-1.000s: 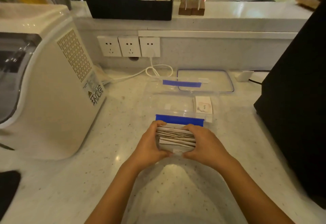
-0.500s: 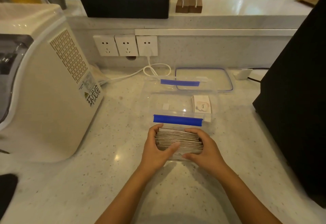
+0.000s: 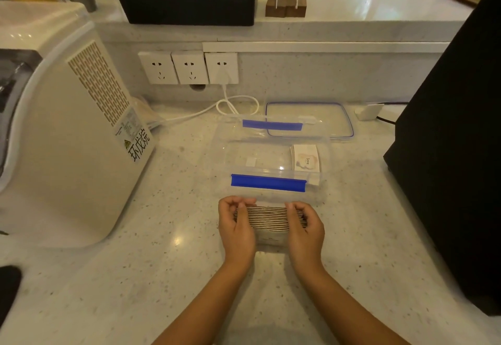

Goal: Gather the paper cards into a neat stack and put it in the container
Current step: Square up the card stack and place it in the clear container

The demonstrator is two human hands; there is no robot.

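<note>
A stack of paper cards [image 3: 270,220] stands on edge on the counter, squared up, just in front of the clear plastic container [image 3: 322,195]. My left hand [image 3: 237,229] grips the stack's left end and my right hand [image 3: 305,229] grips its right end. The container has blue clips on its near and far walls, and a small pile of cards [image 3: 306,158] marked "love" lies inside at its right side. The container's clear lid [image 3: 310,120] with a blue seal lies flat behind it.
A white appliance [image 3: 62,138] fills the left side. A tall black object [image 3: 455,154] stands at the right. Wall sockets [image 3: 189,68] and a white cable [image 3: 230,106] sit behind the container. A black organiser [image 3: 187,2] rests on the raised ledge.
The loose, fanned cards between my hands have been pressed into an even stack, and my hands have shifted out to its two ends.
</note>
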